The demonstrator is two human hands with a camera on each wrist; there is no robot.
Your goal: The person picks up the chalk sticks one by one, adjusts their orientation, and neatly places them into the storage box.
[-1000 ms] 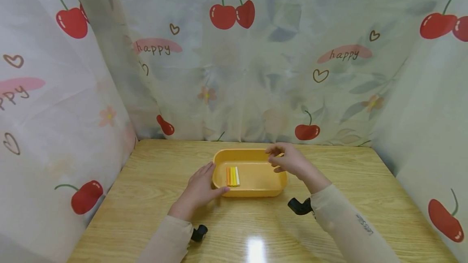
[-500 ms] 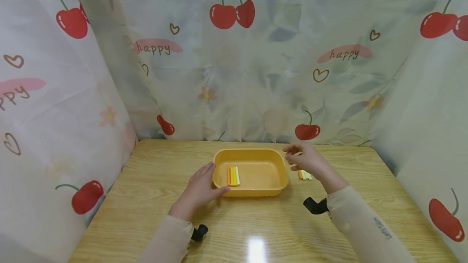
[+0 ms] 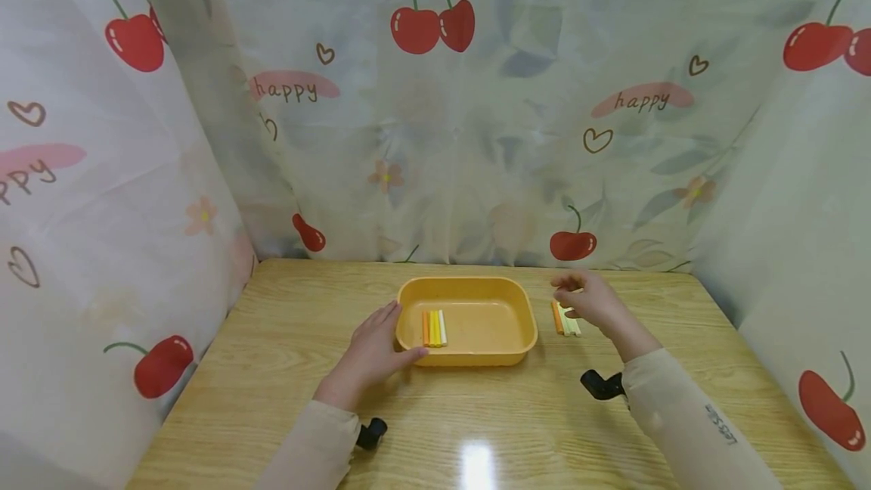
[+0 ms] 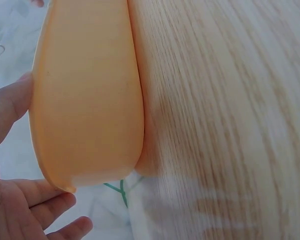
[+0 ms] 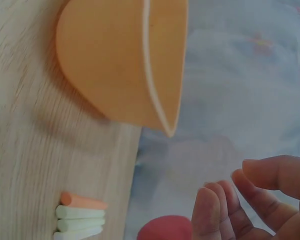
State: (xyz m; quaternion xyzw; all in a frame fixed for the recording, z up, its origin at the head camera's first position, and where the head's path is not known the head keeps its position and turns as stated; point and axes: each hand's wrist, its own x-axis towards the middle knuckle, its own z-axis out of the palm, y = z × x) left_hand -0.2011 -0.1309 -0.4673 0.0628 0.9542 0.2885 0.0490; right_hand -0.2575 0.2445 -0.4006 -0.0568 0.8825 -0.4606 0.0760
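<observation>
A yellow plastic tray (image 3: 476, 359) sits near the middle of the table. Inside, at its left side, lies a row of several chalk sticks (image 3: 434, 329), in orange, yellow and white. My left hand (image 3: 374, 346) holds the tray's left end, thumb over the front rim and fingers along the side. My right hand (image 3: 588, 301) hovers to the right of the tray, fingers loosely bent and nothing between them. Under it, partly hidden in the head view, is a second chalk row (image 5: 80, 217) on the table, with one orange stick and several pale ones.
The wooden table (image 3: 299, 308) ends at the back against a curtain (image 3: 449, 172) printed with cherries. Curtains also stand at the left and right. Each wrist carries a black camera mount, such as the right mount (image 3: 602, 385).
My right hand has moved from over the tray's right end to the right, over the chalk on the table, which has come into view. My left hand and the tray have stayed put.
</observation>
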